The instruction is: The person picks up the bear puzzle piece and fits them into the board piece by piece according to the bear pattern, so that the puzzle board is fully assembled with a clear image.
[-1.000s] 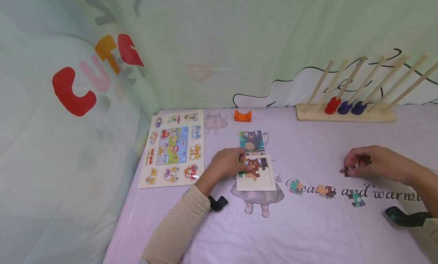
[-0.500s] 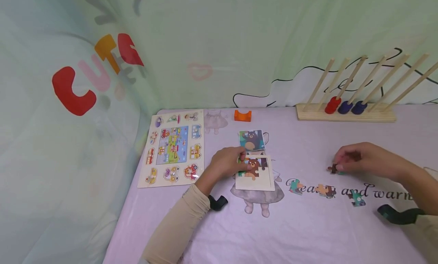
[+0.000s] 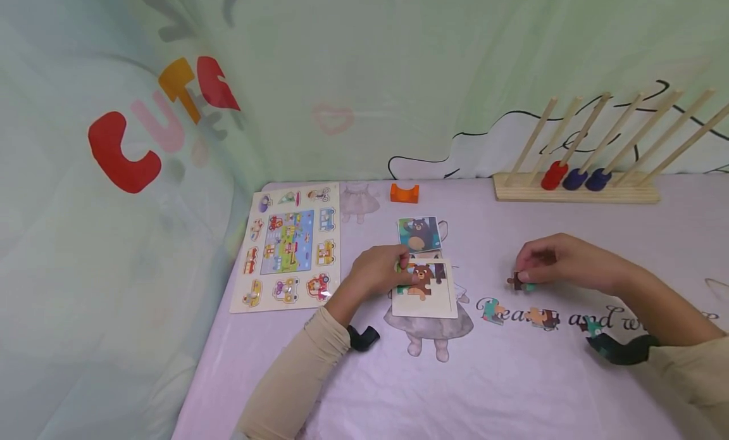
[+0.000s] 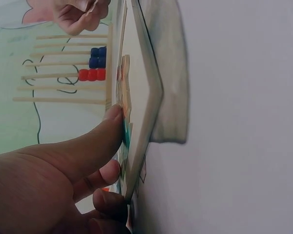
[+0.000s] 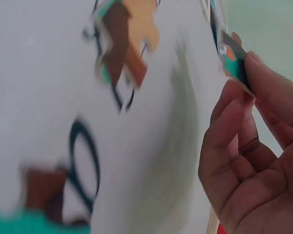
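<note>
My left hand (image 3: 376, 270) grips the left edge of a pale puzzle board (image 3: 424, 308), thumb on top and fingers at the edge. Several joined pieces on the board show part of a brown bear (image 3: 422, 273); the bare wood shows along its front and right. In the left wrist view the board (image 4: 139, 92) is seen nearly edge-on, tilted. To its right, my right hand (image 3: 560, 259) pinches a brown and teal jigsaw piece (image 3: 517, 280) above the cloth. Three loose pieces lie below that hand: one teal and peach (image 3: 492, 311), one peach and brown (image 3: 543, 318), one teal (image 3: 591, 326).
Behind the board lies a bear picture card (image 3: 419, 235). A vehicle peg puzzle (image 3: 257, 304) lies at the left, and an orange block (image 3: 404, 194) sits near the back. A wooden peg rack (image 3: 575, 197) with red and blue beads stands at the back right.
My right hand has carried its jigsaw piece leftward, toward the board. The left hand keeps its grip, with the board nearly still.
</note>
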### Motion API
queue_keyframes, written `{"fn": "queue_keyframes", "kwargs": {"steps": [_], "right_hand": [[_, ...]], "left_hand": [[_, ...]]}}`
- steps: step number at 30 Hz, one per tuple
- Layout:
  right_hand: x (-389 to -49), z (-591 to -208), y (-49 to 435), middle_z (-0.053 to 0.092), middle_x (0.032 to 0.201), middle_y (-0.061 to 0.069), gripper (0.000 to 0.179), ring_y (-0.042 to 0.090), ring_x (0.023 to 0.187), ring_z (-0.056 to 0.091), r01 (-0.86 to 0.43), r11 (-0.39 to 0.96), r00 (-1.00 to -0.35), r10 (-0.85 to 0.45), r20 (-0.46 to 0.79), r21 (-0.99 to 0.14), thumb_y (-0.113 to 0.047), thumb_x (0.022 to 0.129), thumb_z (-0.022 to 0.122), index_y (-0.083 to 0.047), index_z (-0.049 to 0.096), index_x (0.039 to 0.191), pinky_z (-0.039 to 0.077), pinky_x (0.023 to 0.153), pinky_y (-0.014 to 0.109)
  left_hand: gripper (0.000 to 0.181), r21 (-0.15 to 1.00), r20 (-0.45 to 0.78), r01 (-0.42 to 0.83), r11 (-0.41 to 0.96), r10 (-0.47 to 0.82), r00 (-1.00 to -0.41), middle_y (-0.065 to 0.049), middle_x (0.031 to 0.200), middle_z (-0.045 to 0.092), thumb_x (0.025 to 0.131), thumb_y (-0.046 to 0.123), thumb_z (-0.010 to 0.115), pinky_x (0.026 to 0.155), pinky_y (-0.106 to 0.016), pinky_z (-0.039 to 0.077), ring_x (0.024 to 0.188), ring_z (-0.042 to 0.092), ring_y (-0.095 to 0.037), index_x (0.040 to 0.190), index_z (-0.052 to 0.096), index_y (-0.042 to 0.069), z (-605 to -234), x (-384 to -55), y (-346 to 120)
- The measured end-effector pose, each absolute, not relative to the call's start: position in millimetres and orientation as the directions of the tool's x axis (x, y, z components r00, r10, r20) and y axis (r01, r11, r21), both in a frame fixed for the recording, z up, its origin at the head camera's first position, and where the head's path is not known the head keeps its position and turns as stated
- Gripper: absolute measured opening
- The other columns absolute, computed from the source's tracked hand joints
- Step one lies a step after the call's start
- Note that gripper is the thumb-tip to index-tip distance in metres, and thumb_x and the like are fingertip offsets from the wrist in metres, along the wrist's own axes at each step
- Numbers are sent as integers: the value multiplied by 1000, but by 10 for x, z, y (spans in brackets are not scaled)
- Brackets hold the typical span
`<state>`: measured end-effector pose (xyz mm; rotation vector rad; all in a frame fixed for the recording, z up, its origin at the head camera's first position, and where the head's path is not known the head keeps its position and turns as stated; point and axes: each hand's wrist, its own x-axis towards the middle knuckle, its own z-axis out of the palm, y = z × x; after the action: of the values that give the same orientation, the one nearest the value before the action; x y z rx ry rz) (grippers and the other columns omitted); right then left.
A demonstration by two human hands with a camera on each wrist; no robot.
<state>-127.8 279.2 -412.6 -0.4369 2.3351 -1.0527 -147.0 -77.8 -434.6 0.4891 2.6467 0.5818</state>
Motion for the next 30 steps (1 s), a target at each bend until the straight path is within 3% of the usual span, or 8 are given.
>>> {"fn": "queue_keyframes", "kwargs": {"steps": [20,30], "right_hand": [[-1343,-4159,2198,69,96,1,12,18,89,59,-131,572,-760,-583,-288,-810,-19,93,74,-17,74,105,51,78,26],[-1379,-4183,1994,69,91,3,14,19,88,59,-91,564,-759,-573,-310,-821,-18,92,75,-15,76,107,51,78,26]], "left_hand": [[34,453,-289,260,853,416,-862,5,73,52,89,45,78,60,-26,34,72,54,-13,87,56,19,-4330,-1467,-787],[34,450,-295,268,852,426,-855,5,71,49,89,45,78,59,-26,32,70,53,-13,87,55,20,-4320,-1472,-790]]}}
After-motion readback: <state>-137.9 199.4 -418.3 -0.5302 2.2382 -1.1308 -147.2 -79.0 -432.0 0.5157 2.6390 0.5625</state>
